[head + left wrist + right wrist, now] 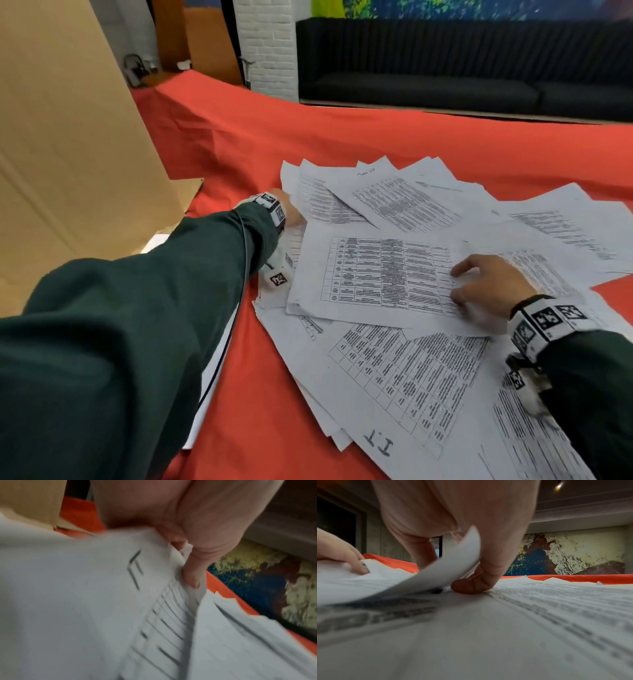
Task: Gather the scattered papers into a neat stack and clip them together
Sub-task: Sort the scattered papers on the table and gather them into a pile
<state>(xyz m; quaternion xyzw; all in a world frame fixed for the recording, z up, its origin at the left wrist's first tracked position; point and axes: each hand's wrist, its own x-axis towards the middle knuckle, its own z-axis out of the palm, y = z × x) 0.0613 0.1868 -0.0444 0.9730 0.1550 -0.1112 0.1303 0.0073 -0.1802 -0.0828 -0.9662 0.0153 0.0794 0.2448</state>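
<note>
Several printed white papers point(404, 202) lie fanned and overlapping on the red cloth point(260, 144). On top lies a sheet with a printed grid point(373, 274). My left hand point(292, 213) is at the pile's left edge; in the left wrist view its fingers point(193, 573) curl round the edges of a few papers point(85, 588). My right hand point(479, 284) rests on the grid sheet's right side. In the right wrist view that hand point(448, 574) pinches the sheet's edge point(453, 563), which curls up between thumb and fingers. The left hand point(349, 561) shows there too.
A large cardboard panel point(68, 120) leans at the left beside the table. A black sofa point(445, 68) stands beyond the far edge. A thin black cable point(226, 329) hangs from my left sleeve. Bare red cloth lies left of and behind the papers.
</note>
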